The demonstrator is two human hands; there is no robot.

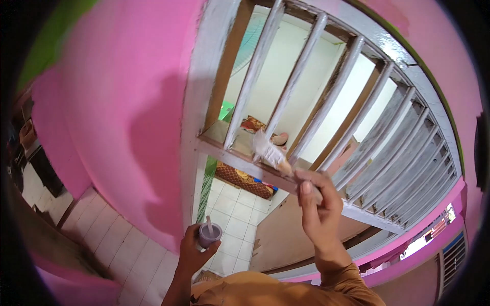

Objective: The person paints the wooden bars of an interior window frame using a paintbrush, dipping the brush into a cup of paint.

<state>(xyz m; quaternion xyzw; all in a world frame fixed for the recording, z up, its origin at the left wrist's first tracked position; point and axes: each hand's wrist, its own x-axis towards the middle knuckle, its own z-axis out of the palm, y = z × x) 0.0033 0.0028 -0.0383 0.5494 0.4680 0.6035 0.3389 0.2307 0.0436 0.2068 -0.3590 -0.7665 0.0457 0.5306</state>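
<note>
My right hand grips the handle of a paintbrush, its bristles coated in pale grey-white paint. The bristle end is in front of the lower rail of a barred wooden frame; I cannot tell whether it touches the wood. Upright bars above the rail look glossy with pale grey paint. Lower down, my left hand is wrapped round a small cup of grey paint, with a stick standing in it.
A pink wall rises at the left of the frame. Behind the bars lies a room with a white tiled floor and a brown patterned mattress. A wooden panel is below the rail.
</note>
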